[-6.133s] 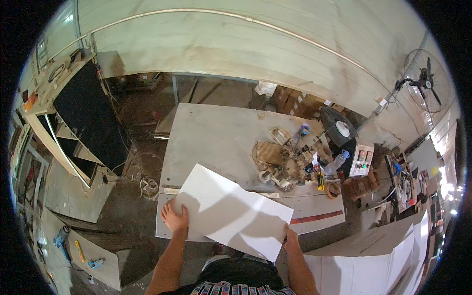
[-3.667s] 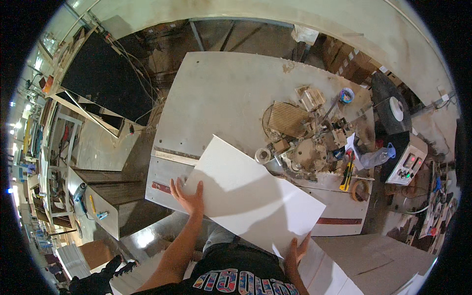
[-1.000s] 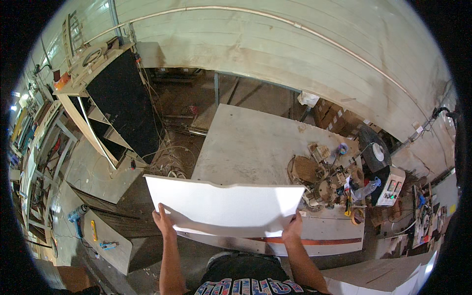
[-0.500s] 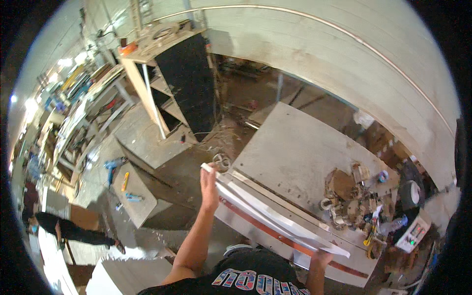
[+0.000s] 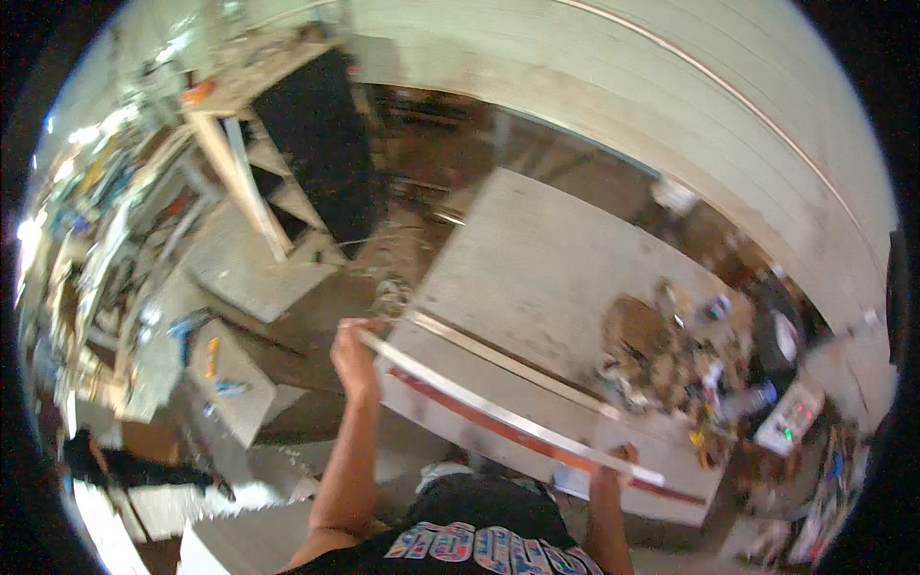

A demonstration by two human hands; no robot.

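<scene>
A long, narrow white strip (image 5: pixel 508 404) runs slantwise in front of me, above the near part of a large grey worktable (image 5: pixel 537 254). My left hand (image 5: pixel 355 355) is closed round its far left end. My right hand (image 5: pixel 613 468) grips it close to the right end, partly hidden by the strip. Behind the strip, a thin pale bar (image 5: pixel 513 364) lies on the tabletop roughly parallel to it. Below it, a reddish-brown band (image 5: pixel 470 414) follows the table's near edge.
Sawdust and scraps (image 5: pixel 642 350) pile on the table's right side, near a control box (image 5: pixel 791 414) with lit lamps. A black-sided cabinet (image 5: pixel 321 144) stands at the far left. Left of me, a board (image 5: pixel 240 383) carries a blue drill (image 5: pixel 184 335). A person (image 5: pixel 144 465) is at lower left.
The white strip has turned and now shows a narrow face instead of a broader one. It sits farther from the pale bar. The whole view has shifted, with blur.
</scene>
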